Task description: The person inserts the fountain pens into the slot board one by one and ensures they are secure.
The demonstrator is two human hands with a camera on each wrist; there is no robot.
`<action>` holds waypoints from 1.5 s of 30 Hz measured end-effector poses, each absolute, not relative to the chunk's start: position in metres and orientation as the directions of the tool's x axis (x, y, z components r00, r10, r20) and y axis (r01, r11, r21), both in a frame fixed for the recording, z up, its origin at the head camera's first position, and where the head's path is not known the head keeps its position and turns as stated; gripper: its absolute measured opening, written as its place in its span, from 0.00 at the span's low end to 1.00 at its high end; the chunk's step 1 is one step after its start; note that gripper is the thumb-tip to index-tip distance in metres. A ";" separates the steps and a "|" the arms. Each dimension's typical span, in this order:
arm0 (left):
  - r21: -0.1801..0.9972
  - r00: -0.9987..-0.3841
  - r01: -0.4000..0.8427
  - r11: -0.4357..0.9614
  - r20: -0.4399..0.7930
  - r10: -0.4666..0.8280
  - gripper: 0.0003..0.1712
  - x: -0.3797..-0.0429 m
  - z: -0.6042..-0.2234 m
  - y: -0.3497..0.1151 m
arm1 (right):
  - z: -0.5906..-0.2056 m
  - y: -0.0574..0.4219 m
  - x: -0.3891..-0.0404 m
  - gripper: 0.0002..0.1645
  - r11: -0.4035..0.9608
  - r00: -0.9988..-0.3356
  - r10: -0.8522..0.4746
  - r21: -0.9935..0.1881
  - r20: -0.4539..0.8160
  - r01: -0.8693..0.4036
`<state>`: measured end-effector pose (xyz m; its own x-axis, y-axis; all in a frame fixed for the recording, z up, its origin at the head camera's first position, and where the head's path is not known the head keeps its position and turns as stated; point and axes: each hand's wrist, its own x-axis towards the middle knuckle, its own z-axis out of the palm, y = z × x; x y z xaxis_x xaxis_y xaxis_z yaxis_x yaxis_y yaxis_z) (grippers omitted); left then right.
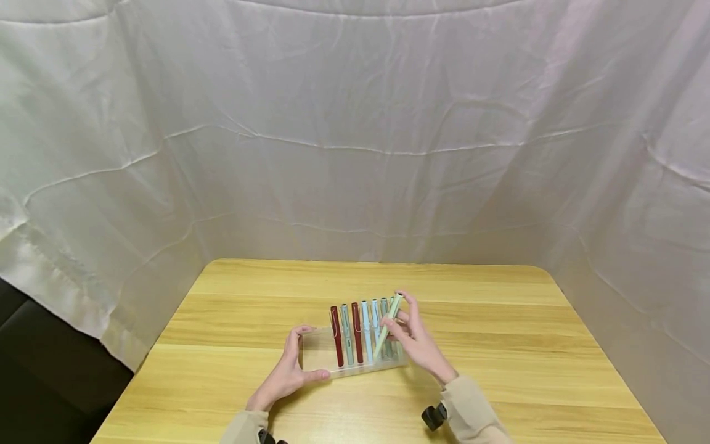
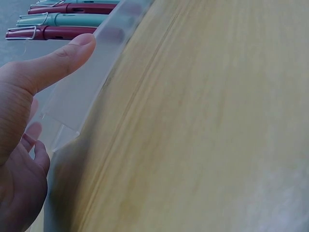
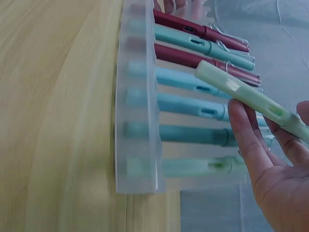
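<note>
A clear plastic pen tray (image 1: 316,354) stands on the table, and my left hand (image 1: 287,369) grips its left end, thumb on the front edge and fingers at the far side. My right hand (image 1: 420,346) holds a pale green pen (image 3: 241,93) tilted above the tray's right part. In the tray lie a dark red pen (image 1: 336,338), a teal pen (image 1: 347,336), another dark red pen (image 1: 357,334), two light blue pens (image 3: 186,104), a darker teal pen (image 3: 193,134) and a second pale green pen (image 3: 193,166). My right hand partly hides the rightmost pens in the head view.
The wooden table (image 1: 521,364) spreads around the tray on all sides. Pale curtains (image 1: 366,185) hang behind it and along both sides. Something dark (image 1: 44,364) is at the lower left, beyond the curtain.
</note>
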<state>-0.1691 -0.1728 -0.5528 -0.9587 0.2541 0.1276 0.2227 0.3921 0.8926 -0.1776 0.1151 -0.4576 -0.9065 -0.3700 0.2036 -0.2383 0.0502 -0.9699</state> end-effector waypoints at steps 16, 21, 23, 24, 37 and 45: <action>0.883 -0.958 0.236 0.406 0.142 0.247 0.58 -0.169 -0.553 -0.173 | -0.467 0.087 -0.180 0.36 0.158 -0.906 -0.348 -0.938 0.241 -0.310; 0.884 -0.957 0.243 0.399 0.150 0.250 0.58 -0.169 -0.552 -0.173 | -0.453 0.078 -0.172 0.35 0.171 -0.887 -0.358 -0.913 0.293 -0.370; 0.885 -0.956 0.245 0.395 0.152 0.251 0.58 -0.169 -0.552 -0.173 | -0.451 0.075 -0.170 0.35 0.184 -0.874 -0.369 -0.896 0.318 -0.404; 0.886 -0.956 0.246 0.394 0.153 0.252 0.58 -0.169 -0.552 -0.173 | -0.450 0.074 -0.169 0.35 0.187 -0.867 -0.373 -0.889 0.329 -0.418; 0.881 -0.955 0.255 0.398 0.164 0.249 0.57 -0.169 -0.553 -0.173 | -0.455 0.061 -0.168 0.35 0.206 -0.842 -0.396 -0.858 0.367 -0.471; 0.886 -0.956 0.244 0.394 0.152 0.249 0.58 -0.169 -0.552 -0.173 | -0.483 0.054 -0.179 0.36 0.232 -0.821 -0.399 -0.821 0.409 -0.522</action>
